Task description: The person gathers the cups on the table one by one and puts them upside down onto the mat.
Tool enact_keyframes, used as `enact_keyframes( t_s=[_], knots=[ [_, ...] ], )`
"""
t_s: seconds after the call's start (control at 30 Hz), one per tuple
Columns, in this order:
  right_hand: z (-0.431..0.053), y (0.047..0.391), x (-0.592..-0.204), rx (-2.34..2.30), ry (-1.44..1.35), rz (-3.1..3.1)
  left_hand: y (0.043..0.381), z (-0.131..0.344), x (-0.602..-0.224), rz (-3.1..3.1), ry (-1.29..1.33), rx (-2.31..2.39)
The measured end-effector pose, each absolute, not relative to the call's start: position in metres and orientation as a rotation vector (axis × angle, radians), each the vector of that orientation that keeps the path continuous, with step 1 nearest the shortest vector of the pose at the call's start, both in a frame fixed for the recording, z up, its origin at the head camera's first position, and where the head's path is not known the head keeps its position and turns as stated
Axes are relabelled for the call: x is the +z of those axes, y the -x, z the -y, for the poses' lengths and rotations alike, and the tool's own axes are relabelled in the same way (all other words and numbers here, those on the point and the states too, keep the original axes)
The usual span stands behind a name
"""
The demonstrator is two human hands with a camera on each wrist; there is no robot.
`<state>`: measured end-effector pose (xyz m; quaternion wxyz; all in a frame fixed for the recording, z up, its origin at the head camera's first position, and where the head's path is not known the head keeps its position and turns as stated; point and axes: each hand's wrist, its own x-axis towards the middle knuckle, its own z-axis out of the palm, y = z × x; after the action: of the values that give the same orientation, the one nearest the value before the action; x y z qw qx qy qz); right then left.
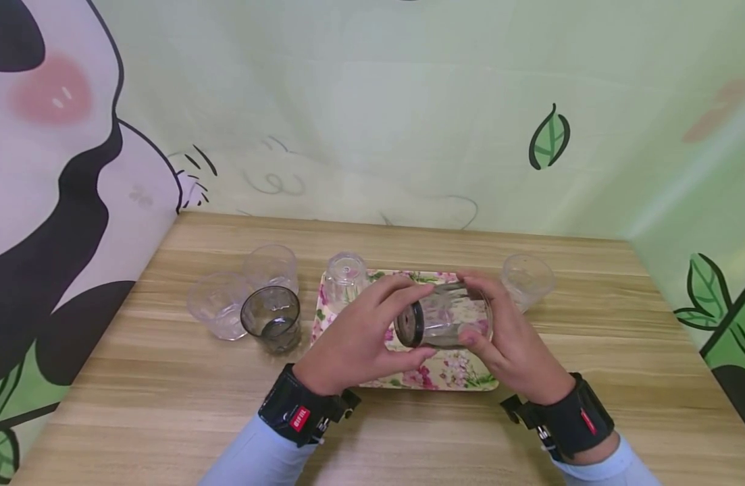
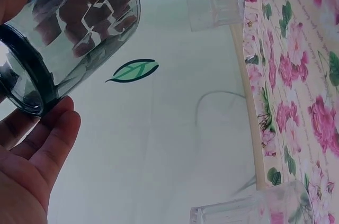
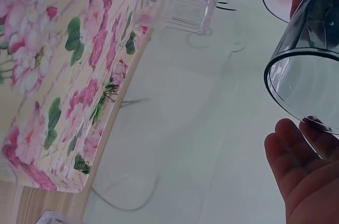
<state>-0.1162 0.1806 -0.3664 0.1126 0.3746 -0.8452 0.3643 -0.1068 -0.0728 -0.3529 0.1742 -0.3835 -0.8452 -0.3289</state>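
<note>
Wrist strap tag – red, text unreadable. Both hands grip a smoky glass (image 1: 440, 322) on its side above the floral tray (image 1: 457, 378) – left hand (image 1: 356, 344) fingers curled round its dark end, right hand (image 1: 510, 341) the other.

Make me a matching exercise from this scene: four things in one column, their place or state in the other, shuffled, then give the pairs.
Things
1. smoky glass with dark rim
2. floral tray
3. dark grey cup
4. clear cup on the far right

Places or states
A. stands upright on the table, left of the tray, beside two clear cups
B. held on its side between both hands
C. lies flat on the wooden table under the hands
D. stands alone on the table, beyond the tray's right end

Pairs: 1-B, 2-C, 3-A, 4-D
</note>
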Motion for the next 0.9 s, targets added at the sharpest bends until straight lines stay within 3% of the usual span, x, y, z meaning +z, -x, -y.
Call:
enact_keyframes(
  t_s=[0.9],
  knots=[
    [-0.191, 0.124, -0.354, 0.973, -0.932, 2.411, 0.106, 0.074, -0.355, 2.41, 1.038, -0.905]
  ],
)
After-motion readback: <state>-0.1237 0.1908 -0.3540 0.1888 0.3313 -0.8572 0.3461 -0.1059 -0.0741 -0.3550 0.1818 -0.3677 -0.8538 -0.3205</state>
